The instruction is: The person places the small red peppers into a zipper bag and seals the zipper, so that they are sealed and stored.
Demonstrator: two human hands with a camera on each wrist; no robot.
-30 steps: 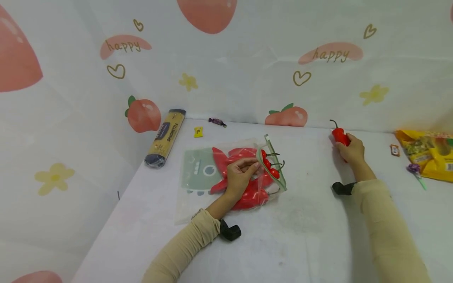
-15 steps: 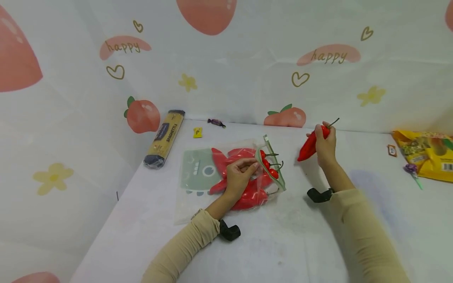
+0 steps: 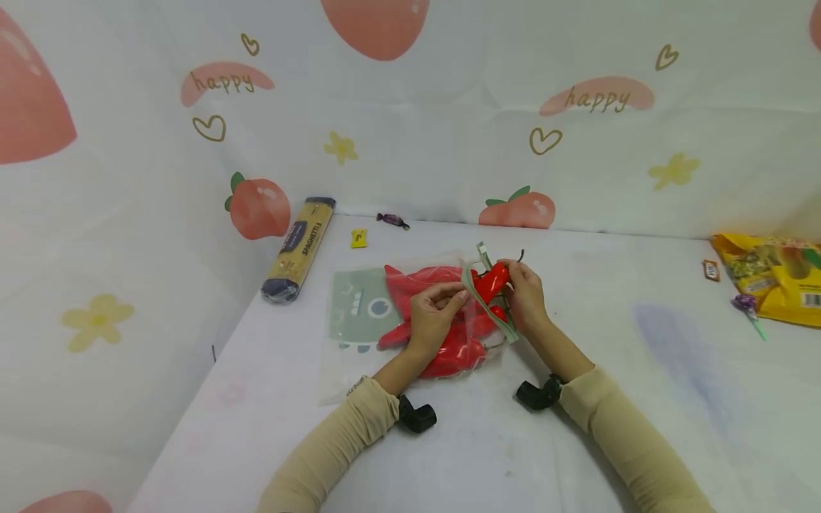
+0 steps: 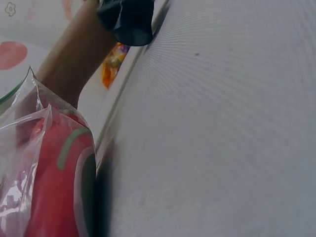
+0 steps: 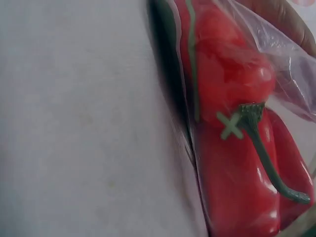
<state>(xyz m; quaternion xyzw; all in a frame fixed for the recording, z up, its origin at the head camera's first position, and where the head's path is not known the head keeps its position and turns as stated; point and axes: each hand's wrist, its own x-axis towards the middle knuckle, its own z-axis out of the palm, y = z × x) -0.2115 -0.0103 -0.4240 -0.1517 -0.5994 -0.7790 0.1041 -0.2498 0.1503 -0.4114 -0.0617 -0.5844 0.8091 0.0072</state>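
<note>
A clear zip bag [image 3: 362, 356] with a green monster print lies on the table, holding several red chili peppers [image 3: 452, 358]. My left hand [image 3: 431, 320] pinches the upper edge of its mouth, which gapes to the right. My right hand [image 3: 527, 298] grips another red chili pepper [image 3: 492, 282] by its stem end, with the body at the bag's opening and the stem pointing up and right. In the right wrist view, a bagged chili pepper [image 5: 237, 69] with a curved green stem fills the right side. Red chili pepper [image 4: 59, 177] shows through the plastic in the left wrist view.
A spaghetti pack [image 3: 300, 249] lies at the back left, near a yellow sweet [image 3: 359, 238] and a purple wrapped candy [image 3: 393, 221]. To the right are a yellow snack bag [image 3: 785, 285], a small orange-edged packet [image 3: 710, 270] and a purple lollipop [image 3: 745, 303].
My right hand has lifted the chili pepper from the back right and carried it left to the bag's mouth. The left hand has stayed on the bag.
</note>
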